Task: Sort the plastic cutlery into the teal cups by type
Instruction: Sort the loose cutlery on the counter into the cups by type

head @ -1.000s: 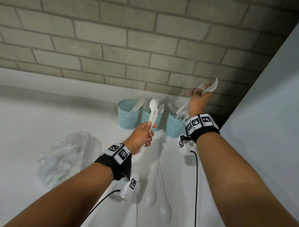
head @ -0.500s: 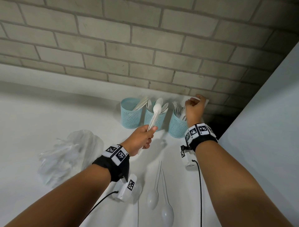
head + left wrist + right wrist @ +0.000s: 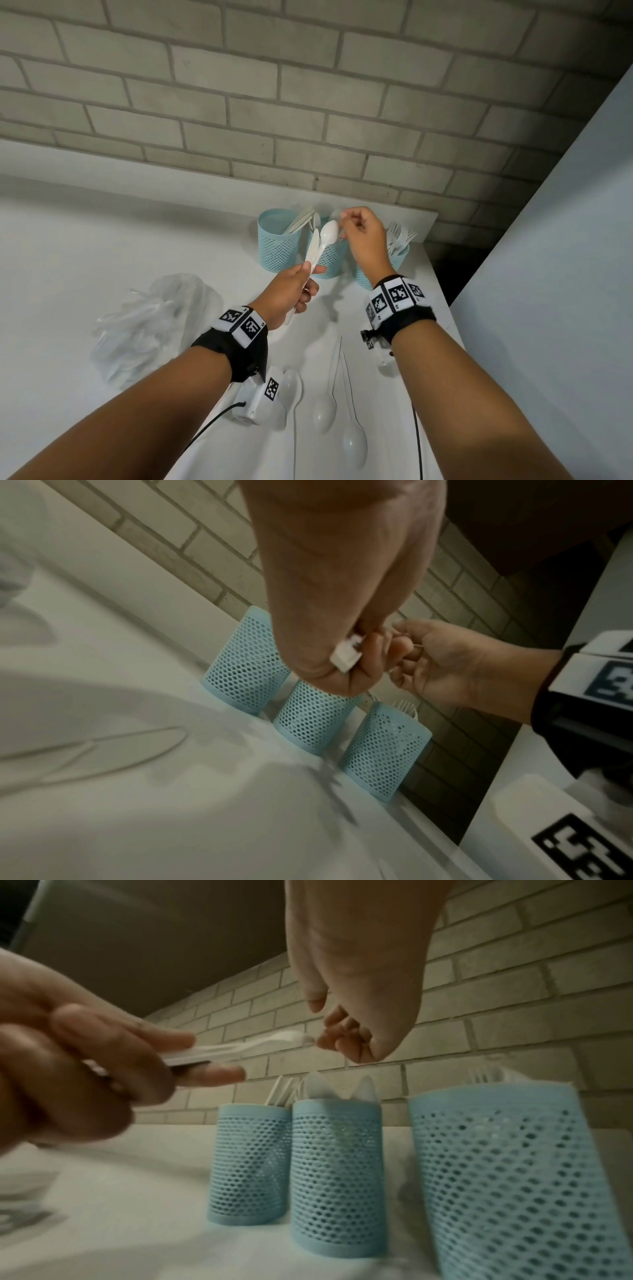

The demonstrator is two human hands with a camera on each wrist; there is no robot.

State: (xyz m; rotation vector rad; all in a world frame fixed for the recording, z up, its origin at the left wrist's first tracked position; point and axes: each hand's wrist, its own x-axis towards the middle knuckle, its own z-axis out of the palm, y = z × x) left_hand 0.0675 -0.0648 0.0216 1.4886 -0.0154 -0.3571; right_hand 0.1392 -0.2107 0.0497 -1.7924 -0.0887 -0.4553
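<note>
Three teal mesh cups stand at the back of the white table: the left cup [image 3: 277,240] holds knives, the middle cup [image 3: 330,258] spoons, the right cup [image 3: 399,258] forks. My left hand [image 3: 291,294] grips a white spoon [image 3: 329,233] by its handle, with a second flat white piece beside it, bowl raised over the middle cup. In the left wrist view the handle ends [image 3: 346,656] stick out of the fist. My right hand [image 3: 359,236] hovers at the spoon's bowl. Its fingers [image 3: 342,1039] are loosely curled, thumb apart, and the spoon tip [image 3: 304,1038] just meets them.
Two loose spoons [image 3: 323,411] [image 3: 354,445] lie on the table near me, and a third [image 3: 293,387] sits by my left wrist camera. A crumpled clear plastic bag [image 3: 154,325] lies to the left. A pale panel [image 3: 548,274] rises along the table's right edge, and a brick wall stands behind.
My right hand, which held forks raised a second ago, lowered to the right cup, let them go, and moved left to the spoon's bowl. The left hand kept the spoon.
</note>
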